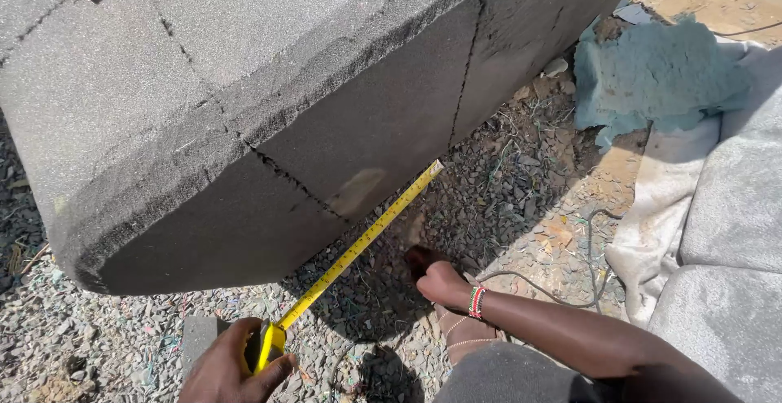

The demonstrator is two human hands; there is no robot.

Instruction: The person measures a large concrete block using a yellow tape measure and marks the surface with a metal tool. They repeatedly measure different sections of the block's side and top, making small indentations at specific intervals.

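- One yellow tape measure (pixel 269 346) sits gripped in the left hand (pixel 232 366) at the bottom edge of the gravel ground (pixel 521 199); its single tape blade (pixel 366 236) runs up to the big grey foam block (pixel 244 110).
- The right hand (pixel 440 281) wears a beaded bracelet (pixel 476 302); its fingers reach under the block, so I cannot tell its grip.
- One cable (pixel 570 289) lies on the gravel.
- One blue-green foam scrap (pixel 660 77) lies at the top right.

1. The grey foam slab (pixel 244 101) runs off the top and left edges.
2. The tape measure (pixel 358 244) blade's far end disappears under the slab.
3. The left hand (pixel 232 366) is cut by the bottom edge.
4. The right hand (pixel 440 277) has its fingertips lost in shadow beneath the slab.
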